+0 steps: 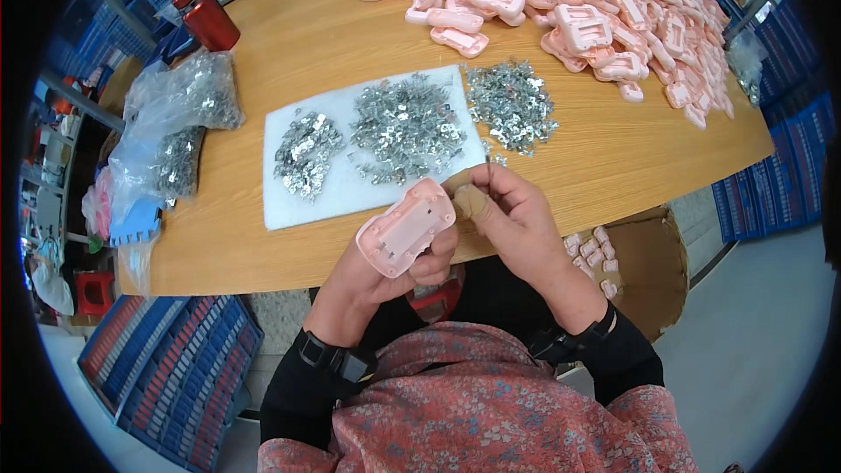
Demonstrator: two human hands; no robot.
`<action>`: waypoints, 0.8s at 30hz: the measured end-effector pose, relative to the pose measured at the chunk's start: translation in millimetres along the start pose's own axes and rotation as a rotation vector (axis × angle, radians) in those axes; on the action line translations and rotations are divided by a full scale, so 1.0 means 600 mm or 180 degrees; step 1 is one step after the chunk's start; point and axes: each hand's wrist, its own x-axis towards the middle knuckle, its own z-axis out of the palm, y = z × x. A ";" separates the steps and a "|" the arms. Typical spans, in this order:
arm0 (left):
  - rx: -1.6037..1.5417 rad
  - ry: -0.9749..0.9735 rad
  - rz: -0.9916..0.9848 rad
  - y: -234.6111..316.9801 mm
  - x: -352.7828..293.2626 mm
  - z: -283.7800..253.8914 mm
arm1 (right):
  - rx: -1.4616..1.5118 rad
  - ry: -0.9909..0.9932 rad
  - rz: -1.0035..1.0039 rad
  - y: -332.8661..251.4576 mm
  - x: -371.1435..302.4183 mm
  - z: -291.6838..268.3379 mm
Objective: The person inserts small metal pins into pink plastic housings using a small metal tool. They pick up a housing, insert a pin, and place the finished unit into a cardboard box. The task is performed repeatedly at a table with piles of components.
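Note:
A pale pink plastic casing (405,229), with its hollow side up, rests in my left hand (357,282), whose fingers wrap round it from below. Small dark marks show inside the casing near its ends. My right hand (524,226) is closed at the casing's right end, its thumb and forefinger pressed together under tan finger covers (473,201). Whatever lies between those fingertips is hidden. Just beyond both hands, a white foam sheet (277,203) carries two heaps of small silvery metal pieces (407,127). Another metal heap (512,109) lies on the wood to its right.
A large pile of pink casings (604,17) covers the far right of the wooden table (236,254). Bags of metal parts (206,92) and a red flask (210,22) stand at left. Below the right edge, a cardboard box (653,263) holds several pink pieces.

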 end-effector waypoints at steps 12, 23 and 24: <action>0.3620 0.1577 0.0927 -0.005 0.000 0.028 | 0.0326 -0.0084 0.0892 -0.031 -0.027 -0.026; 0.3670 0.1505 0.0775 -0.025 -0.012 0.059 | 0.0481 -0.0182 0.1238 -0.008 -0.057 -0.054; 0.3778 0.1478 0.0846 -0.027 -0.011 0.060 | 0.0490 -0.0185 0.1222 -0.008 -0.060 -0.054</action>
